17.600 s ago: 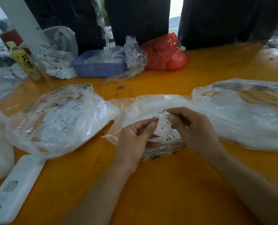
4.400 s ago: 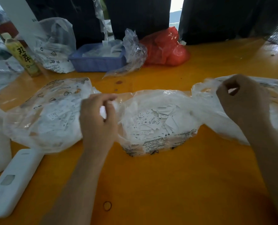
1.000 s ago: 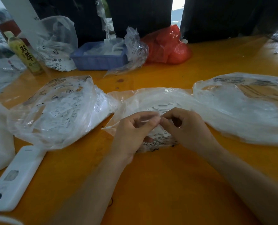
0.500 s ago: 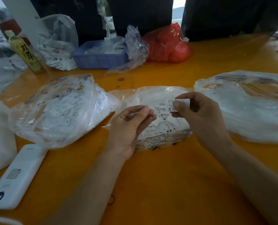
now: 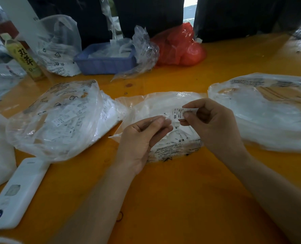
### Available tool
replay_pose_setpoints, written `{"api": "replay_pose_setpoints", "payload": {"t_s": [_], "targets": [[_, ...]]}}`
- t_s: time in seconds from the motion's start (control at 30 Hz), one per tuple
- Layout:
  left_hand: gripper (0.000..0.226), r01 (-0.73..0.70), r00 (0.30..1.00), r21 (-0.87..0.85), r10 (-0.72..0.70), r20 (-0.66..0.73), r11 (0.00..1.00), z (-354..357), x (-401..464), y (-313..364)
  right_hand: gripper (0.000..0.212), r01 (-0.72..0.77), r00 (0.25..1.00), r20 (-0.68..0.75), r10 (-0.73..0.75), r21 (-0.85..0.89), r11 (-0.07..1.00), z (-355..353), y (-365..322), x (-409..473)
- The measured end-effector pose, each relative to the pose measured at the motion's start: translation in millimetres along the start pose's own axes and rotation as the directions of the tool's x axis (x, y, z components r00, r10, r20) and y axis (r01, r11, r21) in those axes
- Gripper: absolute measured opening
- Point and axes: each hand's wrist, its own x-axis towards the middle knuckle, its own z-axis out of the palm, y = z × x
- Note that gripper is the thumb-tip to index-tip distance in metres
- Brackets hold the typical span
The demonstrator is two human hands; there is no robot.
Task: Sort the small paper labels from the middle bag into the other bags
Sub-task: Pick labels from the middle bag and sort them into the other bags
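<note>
Head view: an XS-marked label (image 5: 177, 114) is pinched by right hand (image 5: 215, 124) fingers over the middle bag (image 5: 161, 104). Left hand (image 5: 139, 138) fingers are curled just beside it; whether anything is gripped can't be told. Left bag (image 5: 58, 118) and right bag (image 5: 269, 111) lie either side on the tabletop (image 5: 181, 191).

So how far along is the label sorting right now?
Partly done. The left bag already holds many labels, some marked S. In hand: the right hand pinches an XS label over the middle bag, the left hand beside it. Left: a pile of labels remains in the middle bag.
</note>
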Motion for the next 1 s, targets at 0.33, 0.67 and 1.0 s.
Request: {"api": "replay_pose_setpoints", "payload": {"t_s": [0.33,0.67,1.0], "targets": [[0.022,-0.036,0.999,0.059,0.038,-0.036,0.998,-1.1,0.4,-2.1,0.012,-0.025,0.998,0.052,0.032,-0.122,0.992,4.1,0.3,-3.3],[0.016,-0.164,0.983,0.362,0.183,-0.018,0.917,-0.4,-4.6,-5.5,0.034,-0.124,0.983,0.135,0.126,-0.022,0.992,7.1,1.8,-4.2],[0.015,-0.133,0.987,0.267,0.152,-0.053,0.954,2.8,-4.2,-6.0,0.007,-0.046,0.986,0.157,0.059,-0.082,0.996,13.2,-3.5,-11.0]]}}
